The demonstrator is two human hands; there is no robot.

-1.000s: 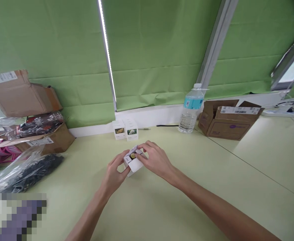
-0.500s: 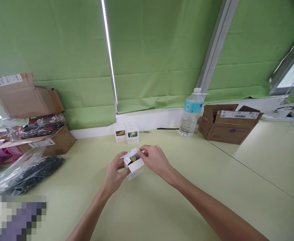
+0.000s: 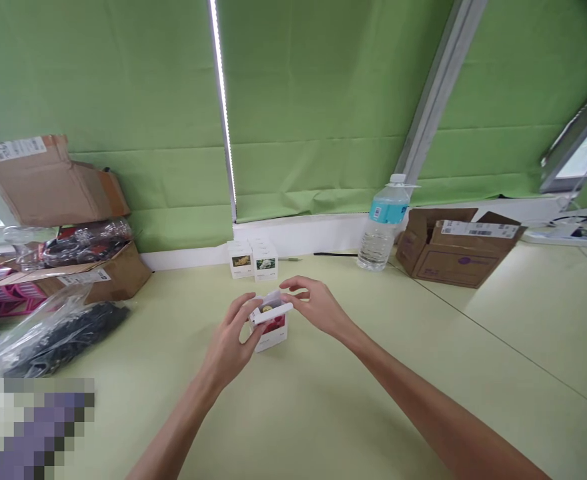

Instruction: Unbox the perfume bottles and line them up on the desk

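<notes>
A small white carton (image 3: 272, 339) with a red picture on its front stands on the table, its top flaps raised. Inside its mouth a round yellowish thing is partly visible. My left hand (image 3: 236, 333) grips the carton's left side, thumb toward the front and fingers around the back corner. At the right top edge, my right hand (image 3: 313, 303) pinches a top flap (image 3: 276, 298) between thumb and fingertips. Behind the hands, several similar white cartons (image 3: 266, 265) with flower pictures stand grouped together.
A large water bottle (image 3: 383, 223) and an open cardboard box (image 3: 458, 260) stand at the back right. On the left are stacked cardboard boxes (image 3: 48, 187) and a plastic bag of dark items (image 3: 68, 337). A pen (image 3: 289, 259) lies by the wall.
The carton's lid flap, which hung forward over the front, is now lifted, and the red front picture shows. Both hands have stayed at the carton.
</notes>
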